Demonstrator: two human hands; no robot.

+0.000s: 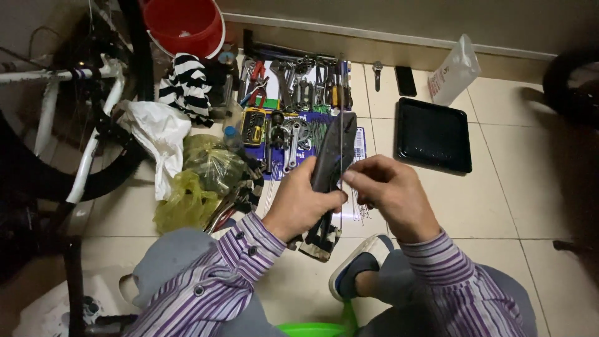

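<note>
The left hand (pixel 301 203) is closed around the handles of large dark pliers (pixel 332 163), whose nose points away and up. The right hand (pixel 392 193), bent at the wrist, pinches a thin metal spoke (pixel 341 93) with its fingertips beside the pliers. Whether the pliers bite the spoke is hard to see. Farther on the floor lie many tools (pixel 293 87), a black tray (pixel 433 134) and a red bucket (pixel 185 25), cut off at the top.

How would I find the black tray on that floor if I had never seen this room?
Start at the pale tiled floor and the spread of tools laid out near the wall. Just right of them lies the black tray, flat, rectangular and shallow. Unlike the white plastic bag standing behind it, it is dark and glossy.
</note>
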